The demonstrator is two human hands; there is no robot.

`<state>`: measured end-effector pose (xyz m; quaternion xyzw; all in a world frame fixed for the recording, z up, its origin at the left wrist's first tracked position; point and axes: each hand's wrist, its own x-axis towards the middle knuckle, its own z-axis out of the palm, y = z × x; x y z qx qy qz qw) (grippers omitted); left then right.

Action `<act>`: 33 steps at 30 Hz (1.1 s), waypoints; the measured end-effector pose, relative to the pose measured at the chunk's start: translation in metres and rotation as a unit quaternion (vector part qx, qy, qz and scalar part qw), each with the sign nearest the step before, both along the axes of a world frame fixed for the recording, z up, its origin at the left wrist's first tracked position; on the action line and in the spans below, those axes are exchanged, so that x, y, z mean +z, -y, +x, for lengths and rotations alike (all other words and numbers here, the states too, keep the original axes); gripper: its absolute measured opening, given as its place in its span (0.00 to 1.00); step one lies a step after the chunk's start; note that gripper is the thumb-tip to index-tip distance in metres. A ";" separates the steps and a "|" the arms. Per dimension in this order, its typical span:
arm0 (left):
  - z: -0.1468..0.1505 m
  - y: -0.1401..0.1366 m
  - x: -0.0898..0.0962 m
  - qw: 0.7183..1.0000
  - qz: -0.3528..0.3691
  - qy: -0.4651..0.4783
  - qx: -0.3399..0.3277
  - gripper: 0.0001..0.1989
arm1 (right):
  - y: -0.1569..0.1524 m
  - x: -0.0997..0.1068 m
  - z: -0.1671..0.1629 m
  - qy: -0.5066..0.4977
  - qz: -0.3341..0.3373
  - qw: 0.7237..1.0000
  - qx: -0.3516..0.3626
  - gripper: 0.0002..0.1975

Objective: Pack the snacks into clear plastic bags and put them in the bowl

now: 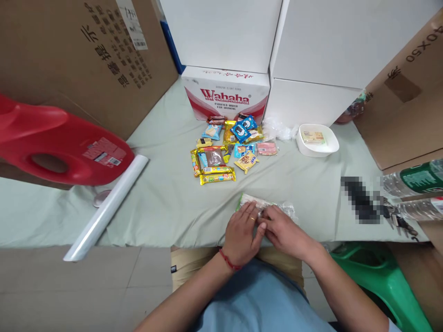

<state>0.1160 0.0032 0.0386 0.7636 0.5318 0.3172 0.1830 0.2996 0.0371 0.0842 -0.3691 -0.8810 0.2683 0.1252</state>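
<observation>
A crinkled clear plastic packet point(282, 208) with a green edge lies near the front of the cloth-covered table. My left hand point(242, 230) rests on its left part, fingers stretched out flat, a ring on one finger and a red cord at the wrist. Beside it my right hand point(285, 233) has bent fingers closed on the packet's near edge, and the two hands touch at the thumbs. Whatever is inside the packet is mostly hidden. Beyond the hands lies a group of wrapped snacks point(246, 162), with several yellow packs and two blue packets.
A white Wahaha carton point(224, 97) stands behind the snacks. To the right is a white plastic bowl point(318, 150) holding a wrapped pack. At left are a red jug point(65, 147) and a white roll point(107, 207). Plastic bottles point(420, 177) lie at the right edge.
</observation>
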 end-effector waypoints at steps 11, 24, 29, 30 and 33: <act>0.007 0.013 -0.030 0.984 0.081 -0.160 -0.017 0.34 | 0.004 -0.036 0.062 -0.005 0.046 0.949 -0.312 0.13; 0.003 0.011 -0.032 0.989 0.061 -0.129 -0.034 0.33 | -0.049 0.009 -0.068 0.156 -0.044 0.934 -0.317 0.06; -0.024 0.007 -0.030 0.989 0.064 0.103 -0.081 0.31 | -0.032 -0.006 -0.084 0.127 0.006 0.957 -0.260 0.12; -0.033 0.009 -0.030 0.981 0.065 0.168 -0.079 0.29 | -0.024 -0.009 -0.084 0.109 0.024 0.962 -0.250 0.12; -0.060 0.018 -0.029 0.957 0.029 0.287 -0.026 0.18 | 0.001 -0.019 -0.087 0.102 0.088 0.961 -0.242 0.24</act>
